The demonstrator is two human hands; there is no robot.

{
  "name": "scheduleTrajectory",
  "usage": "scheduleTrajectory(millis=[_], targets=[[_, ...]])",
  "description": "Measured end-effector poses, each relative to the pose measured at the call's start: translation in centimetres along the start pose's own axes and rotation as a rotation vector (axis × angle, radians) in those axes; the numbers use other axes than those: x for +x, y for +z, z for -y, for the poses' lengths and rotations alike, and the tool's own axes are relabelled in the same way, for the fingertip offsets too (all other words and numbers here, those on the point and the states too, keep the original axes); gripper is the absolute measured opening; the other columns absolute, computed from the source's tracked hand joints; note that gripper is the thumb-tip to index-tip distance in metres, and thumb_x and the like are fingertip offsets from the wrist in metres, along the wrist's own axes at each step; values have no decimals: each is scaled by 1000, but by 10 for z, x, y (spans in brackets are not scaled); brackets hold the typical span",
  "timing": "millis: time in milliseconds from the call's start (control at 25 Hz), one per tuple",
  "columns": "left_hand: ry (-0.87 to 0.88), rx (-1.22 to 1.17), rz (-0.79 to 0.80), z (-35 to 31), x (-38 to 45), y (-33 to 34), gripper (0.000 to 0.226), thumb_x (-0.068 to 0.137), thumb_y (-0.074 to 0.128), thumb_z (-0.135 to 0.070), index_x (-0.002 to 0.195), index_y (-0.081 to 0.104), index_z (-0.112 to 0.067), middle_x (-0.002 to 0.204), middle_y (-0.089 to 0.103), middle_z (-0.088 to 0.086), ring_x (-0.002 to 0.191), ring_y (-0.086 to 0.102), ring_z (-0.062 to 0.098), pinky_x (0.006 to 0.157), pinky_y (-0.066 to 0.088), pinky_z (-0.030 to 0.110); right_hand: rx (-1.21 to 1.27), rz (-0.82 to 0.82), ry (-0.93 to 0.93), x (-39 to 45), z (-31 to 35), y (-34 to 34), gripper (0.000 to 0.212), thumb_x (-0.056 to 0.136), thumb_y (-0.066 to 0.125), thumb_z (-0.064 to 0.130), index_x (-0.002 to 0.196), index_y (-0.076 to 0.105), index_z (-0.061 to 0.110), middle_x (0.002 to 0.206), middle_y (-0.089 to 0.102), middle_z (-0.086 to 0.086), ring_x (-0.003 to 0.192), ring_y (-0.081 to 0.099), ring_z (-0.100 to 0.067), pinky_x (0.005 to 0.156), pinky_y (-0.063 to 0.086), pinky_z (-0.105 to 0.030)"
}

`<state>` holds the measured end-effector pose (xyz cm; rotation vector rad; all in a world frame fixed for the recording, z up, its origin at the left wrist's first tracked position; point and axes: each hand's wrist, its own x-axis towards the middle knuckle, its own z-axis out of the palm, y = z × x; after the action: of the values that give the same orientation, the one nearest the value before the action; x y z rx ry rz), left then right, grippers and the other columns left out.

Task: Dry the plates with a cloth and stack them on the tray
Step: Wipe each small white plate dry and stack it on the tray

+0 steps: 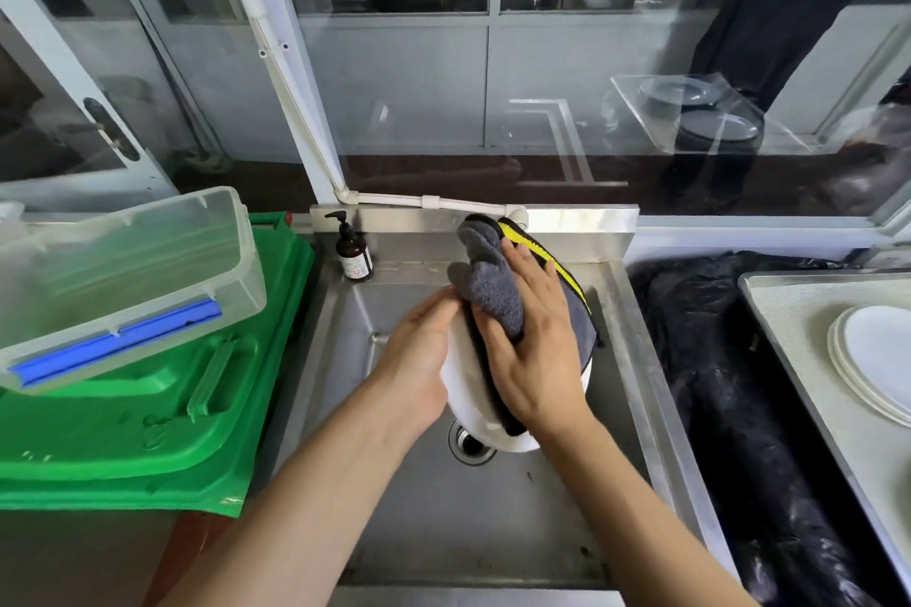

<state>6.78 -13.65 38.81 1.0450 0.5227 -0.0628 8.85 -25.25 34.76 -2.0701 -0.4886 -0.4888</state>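
The person stands at the steel sink (636, 384) and holds a white plate (468, 389) on edge over the basin, probably so any drips fall toward the drain (471, 446) rather than onto the tabletop. The left hand (419, 355) cups the plate's left rim from behind, fingers curled round the edge to steady it. The right hand (530, 345) lies spread over a grey cloth with a yellow-trimmed border (493, 291), fingers fairly straight, pressing it flat against the plate's face; the cloth bunches up above the plate and drapes over its right side, so the far rim is hidden. Off to the right, a metal tray (788, 311) carries a short stack of white plates (872, 360), within easy reach for setting this one down once dry. To the left, a clear plastic container (148, 271) rests tilted on a green bin lid (162, 434), and a pump soap bottle (352, 249) stands at the sink's back corner.
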Motion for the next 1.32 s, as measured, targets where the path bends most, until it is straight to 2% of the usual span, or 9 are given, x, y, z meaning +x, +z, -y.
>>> scheduleTrajectory(millis=[200,320,480,640,760,920,1000,1160,1320], targets=[[-171,-120,69,-12,7,-8,31,100,55,-31,99,76,-7,100,77,12,83,76,20,68,62,28,58,15,-75,-40,10,18,63,93,60,28,153,44,19,162,38,3,154,29,-14,127,19,-41],[-163,-31,-24,-20,10,-13,45,95,60,-44,116,71,-6,113,72,16,85,72,24,66,59,29,-45,78,-235,-65,6,22,66,91,65,19,154,43,21,163,37,0,153,31,-20,125,24,-48],[-50,-108,-131,-29,14,-14,43,95,65,-35,124,68,-4,112,73,22,88,72,29,70,61,36,-164,86,-361,-96,-21,19,68,89,72,3,151,49,20,164,36,-1,151,35,-24,124,26,-51],[-13,-62,-31,-38,13,-17,44,103,50,-37,137,58,-10,130,67,17,120,64,33,102,50,50,-1,-44,-91,-108,-38,8,62,96,63,7,154,43,19,167,30,6,153,31,-23,126,23,-46],[-8,8,16,-37,8,-16,41,102,50,-38,135,60,-14,127,70,12,118,65,31,103,49,51,194,-201,231,-91,-34,2,65,97,57,22,156,36,41,163,36,15,151,33,-11,122,30,-38],[-36,64,67,-29,-1,-15,40,100,56,-35,134,61,-15,125,70,11,118,65,31,103,49,49,291,-295,433,-43,-32,-15,55,99,58,42,152,41,42,151,51,19,142,45,-1,116,42,-41],[-26,83,85,-26,-2,-15,39,99,58,-34,134,62,-17,125,71,9,118,66,30,102,50,48,224,-260,375,-15,-26,-25,53,101,59,36,151,42,42,151,50,21,141,44,1,116,41,-41],[40,37,33,-22,-2,-7,32,98,61,-26,125,67,-10,117,74,15,113,68,33,100,53,47,-21,-87,-3,2,-10,-16,58,101,55,28,157,39,22,164,36,-1,154,28,-15,126,23,-45],[78,13,-121,-28,6,-7,24,94,69,-25,114,71,-12,115,74,16,114,67,35,103,51,51,-22,85,-159,-46,-6,4,68,101,51,35,162,20,31,170,18,9,157,19,-16,128,15,-35]])
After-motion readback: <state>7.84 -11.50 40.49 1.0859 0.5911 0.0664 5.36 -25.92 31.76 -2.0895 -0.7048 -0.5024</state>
